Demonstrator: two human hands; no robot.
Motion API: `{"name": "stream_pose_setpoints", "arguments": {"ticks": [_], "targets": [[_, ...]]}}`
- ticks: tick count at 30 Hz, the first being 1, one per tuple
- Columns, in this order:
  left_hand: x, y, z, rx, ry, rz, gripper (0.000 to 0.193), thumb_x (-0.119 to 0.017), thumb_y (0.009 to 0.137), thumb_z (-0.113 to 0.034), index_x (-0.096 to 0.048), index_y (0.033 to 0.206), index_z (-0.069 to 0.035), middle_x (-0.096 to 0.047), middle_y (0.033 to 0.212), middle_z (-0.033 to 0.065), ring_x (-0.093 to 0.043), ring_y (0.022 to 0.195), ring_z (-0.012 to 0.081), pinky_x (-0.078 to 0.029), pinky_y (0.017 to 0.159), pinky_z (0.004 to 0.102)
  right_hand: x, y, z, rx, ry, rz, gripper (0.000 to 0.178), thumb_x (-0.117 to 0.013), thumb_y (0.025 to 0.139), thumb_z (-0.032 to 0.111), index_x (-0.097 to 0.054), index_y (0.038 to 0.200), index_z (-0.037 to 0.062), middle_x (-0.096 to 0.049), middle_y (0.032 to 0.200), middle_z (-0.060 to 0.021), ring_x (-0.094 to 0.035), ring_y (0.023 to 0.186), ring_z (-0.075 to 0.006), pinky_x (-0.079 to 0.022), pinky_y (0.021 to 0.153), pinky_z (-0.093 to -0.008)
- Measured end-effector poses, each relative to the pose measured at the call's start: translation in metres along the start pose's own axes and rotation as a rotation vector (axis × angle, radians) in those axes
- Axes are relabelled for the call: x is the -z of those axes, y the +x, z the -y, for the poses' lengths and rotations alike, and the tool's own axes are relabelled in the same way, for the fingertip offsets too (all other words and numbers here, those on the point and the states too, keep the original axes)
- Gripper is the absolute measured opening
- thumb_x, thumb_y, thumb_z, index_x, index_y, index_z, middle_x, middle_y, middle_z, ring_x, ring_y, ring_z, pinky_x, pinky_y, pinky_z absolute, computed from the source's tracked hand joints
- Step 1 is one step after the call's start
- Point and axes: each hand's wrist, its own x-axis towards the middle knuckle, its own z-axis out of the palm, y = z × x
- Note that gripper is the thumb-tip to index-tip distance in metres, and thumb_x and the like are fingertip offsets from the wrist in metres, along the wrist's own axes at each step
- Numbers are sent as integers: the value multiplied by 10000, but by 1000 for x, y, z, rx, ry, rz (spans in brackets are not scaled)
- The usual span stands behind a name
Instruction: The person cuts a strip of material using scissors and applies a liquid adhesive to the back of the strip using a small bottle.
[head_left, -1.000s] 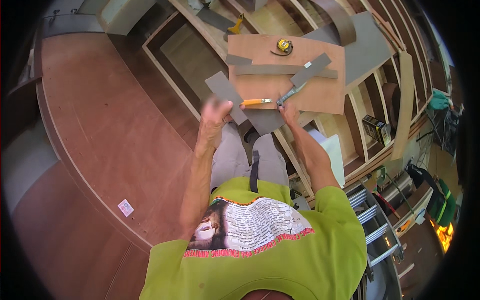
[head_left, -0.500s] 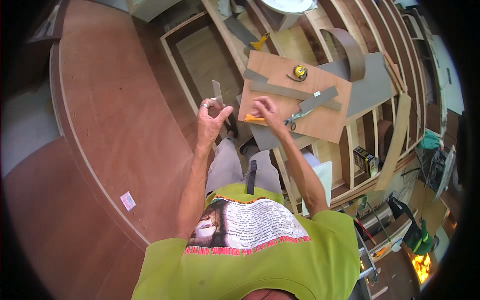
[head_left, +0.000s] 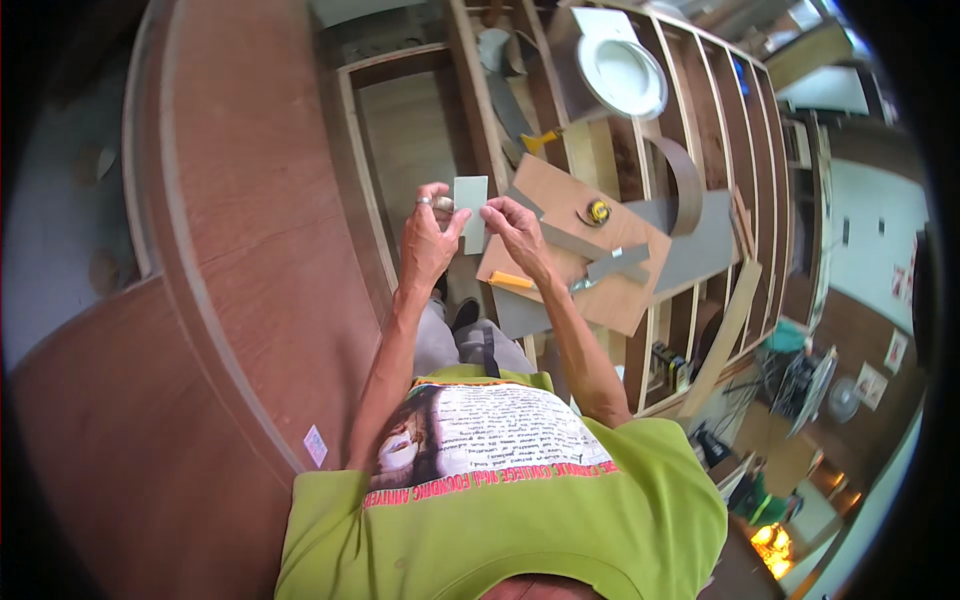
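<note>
A small pale grey rectangular piece of sheet (head_left: 470, 205) stands between my hands, its flat face showing. My left hand (head_left: 430, 240) is closed on its left edge, with the thumb on the face. On the opposite edge, my right hand (head_left: 515, 230) pinches the piece between thumb and fingers. Below my right hand an orange-handled tool (head_left: 510, 281) lies on a plywood sheet (head_left: 625, 315). Metal snips (head_left: 583, 285), grey strips (head_left: 618, 262) and a yellow and black tape measure (head_left: 597, 212) are on the same sheet.
A wooden frame with several compartments (head_left: 480, 110) spreads ahead. On it are a white toilet seat (head_left: 620, 75), a yellow-handled tool (head_left: 541, 140), a curved brown strip (head_left: 685, 185) and a long board (head_left: 722, 340). A brown curved panel (head_left: 260, 200) rises at my left, with a small card (head_left: 315, 446) on it.
My right hand has come up and left from above the orange tool to grip the sheet piece. The piece has turned from nearly edge-on to face-on. The whole view has shifted.
</note>
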Motion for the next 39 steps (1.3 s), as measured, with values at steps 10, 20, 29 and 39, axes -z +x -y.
{"name": "stream_pose_setpoints", "arguments": {"ticks": [10,20,29,39], "targets": [[78,51,18,131,-476,-278,250,-680,879,-92,-541,1062,7,-665,876,115,-653,724,164,-534,650,312,-65,82,59,20,-393,346,290,-667,916,296,-637,957,10,-512,700,4,-442,653,-87,-367,560,-274],[87,173,-16,-270,335,-149,231,-683,844,-89,-635,1069,-79,-681,1000,108,-624,1013,292,-507,846,403,-25,207,128,408,-912,355,233,-638,881,259,-685,994,61,-663,971,-135,-618,949,-327,-487,809,-411],[80,468,-28,-45,207,-191,138,-600,920,-141,-669,989,-44,-680,842,151,-660,752,251,-501,695,367,12,505,159,436,-440,-8,339,-689,854,191,-620,1154,49,-631,1019,-130,-621,880,-261,-502,793,-356],[100,854,6,-141,309,-279,258,-567,962,-251,-676,1067,-41,-703,935,138,-677,826,259,-513,756,348,75,762,116,217,-459,-136,325,-668,878,175,-606,1164,33,-613,1038,-126,-611,865,-258,-504,771,-350]]}}
